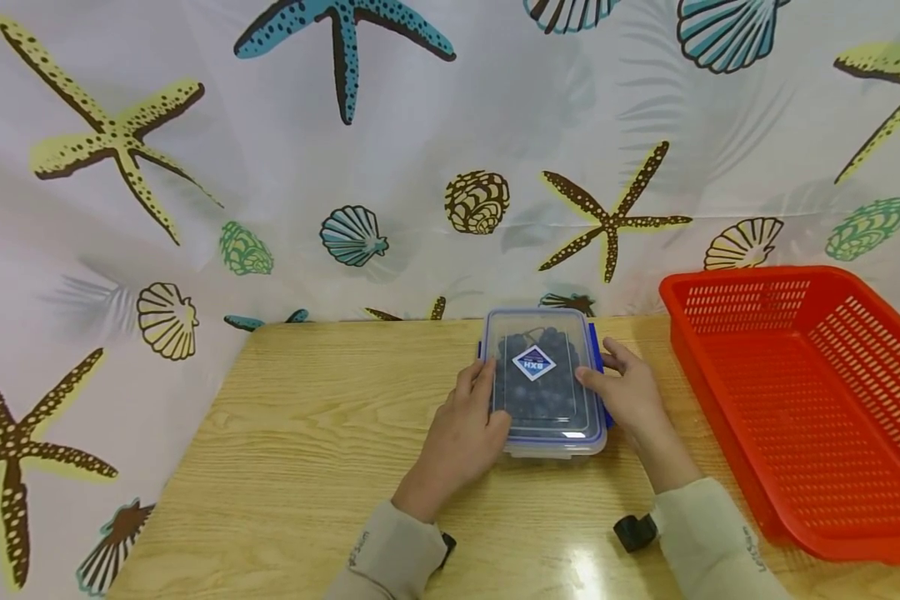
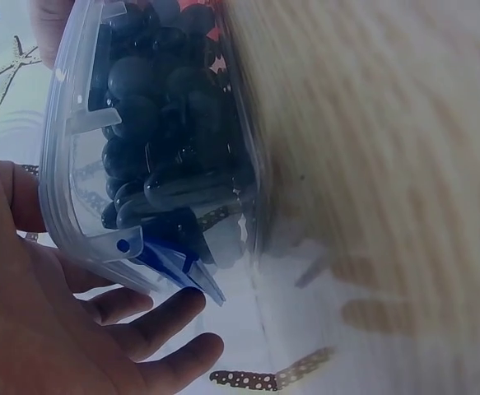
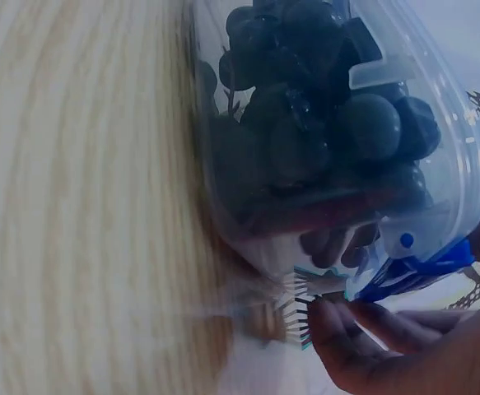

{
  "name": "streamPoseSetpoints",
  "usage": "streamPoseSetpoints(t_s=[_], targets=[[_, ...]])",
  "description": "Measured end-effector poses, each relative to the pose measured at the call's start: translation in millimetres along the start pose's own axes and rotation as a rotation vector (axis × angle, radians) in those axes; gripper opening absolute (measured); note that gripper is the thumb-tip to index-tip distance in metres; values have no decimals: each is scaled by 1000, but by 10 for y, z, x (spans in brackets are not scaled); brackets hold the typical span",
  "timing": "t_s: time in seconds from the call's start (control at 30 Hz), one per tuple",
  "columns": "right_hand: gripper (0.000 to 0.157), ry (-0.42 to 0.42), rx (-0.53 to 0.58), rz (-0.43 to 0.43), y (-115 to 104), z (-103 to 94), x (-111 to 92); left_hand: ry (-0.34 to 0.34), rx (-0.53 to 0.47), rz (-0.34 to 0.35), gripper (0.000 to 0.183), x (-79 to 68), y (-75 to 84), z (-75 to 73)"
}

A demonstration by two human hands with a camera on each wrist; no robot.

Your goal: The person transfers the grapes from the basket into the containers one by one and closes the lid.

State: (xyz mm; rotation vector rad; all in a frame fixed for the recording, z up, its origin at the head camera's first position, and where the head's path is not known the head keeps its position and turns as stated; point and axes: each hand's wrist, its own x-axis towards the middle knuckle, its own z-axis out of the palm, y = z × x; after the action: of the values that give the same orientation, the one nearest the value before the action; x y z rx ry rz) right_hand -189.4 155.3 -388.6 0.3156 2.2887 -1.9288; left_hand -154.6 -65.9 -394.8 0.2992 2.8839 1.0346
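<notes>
A clear lidded plastic food container with dark grapes inside sits on the wooden table. Its lid has a bluish rim and a diamond-shaped label. Blue latches on the two sides slant outward from the walls. On the left, my left hand rests against the lid's edge with fingers extended, the fingertips close by the latch in the left wrist view. My right hand lays its thumb on the lid's right edge, its bent fingers around the latch below.
A red perforated plastic basket stands at the right, close to my right forearm. Behind the table hangs a white cloth printed with starfish and shells. Bare wood extends left of the container.
</notes>
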Motion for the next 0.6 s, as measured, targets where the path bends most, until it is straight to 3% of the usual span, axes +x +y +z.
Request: streamPoseSetpoints(t_s=[0.13,0.33,0.6], targets=[[70,-39,44,-3,46,44,22,-3,-28,-4,70,-5,-12,0],[67,-100,-78,-47,56,197,-12,-17,-114,-31,71,-5,-37,-1],[65,-65,-213,-71,54,204,-25,-39,-199,-44,71,7,-43,3]])
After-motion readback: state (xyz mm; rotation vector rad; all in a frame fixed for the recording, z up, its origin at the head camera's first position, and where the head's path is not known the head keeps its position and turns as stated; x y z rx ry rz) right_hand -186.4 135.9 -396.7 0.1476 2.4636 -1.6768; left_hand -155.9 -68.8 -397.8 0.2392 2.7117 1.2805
